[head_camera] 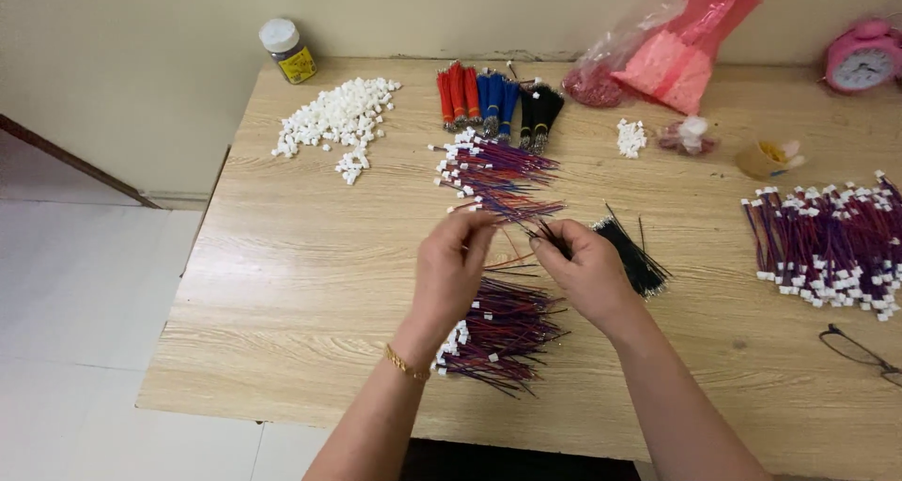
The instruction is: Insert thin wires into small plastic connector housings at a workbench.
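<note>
My left hand [453,265] pinches a small white connector with thin red and blue wires trailing from it, held above the wooden table [301,284]. My right hand [587,270] grips a thin black wire and brings its end close to the left fingertips. A bundle of loose black wires [634,256] lies just right of my right hand. Under my left wrist sits a heap of red-blue wires with white connectors [503,335]. Another such heap [493,176] lies just beyond both hands.
A pile of white connectors [338,119] sits far left, near a jar [288,51]. Red, blue and black wire bundles [498,100] lie at the back. A large finished wire heap [832,246], glasses [860,352], pink bag [681,49] and pink clock [863,58] are at right.
</note>
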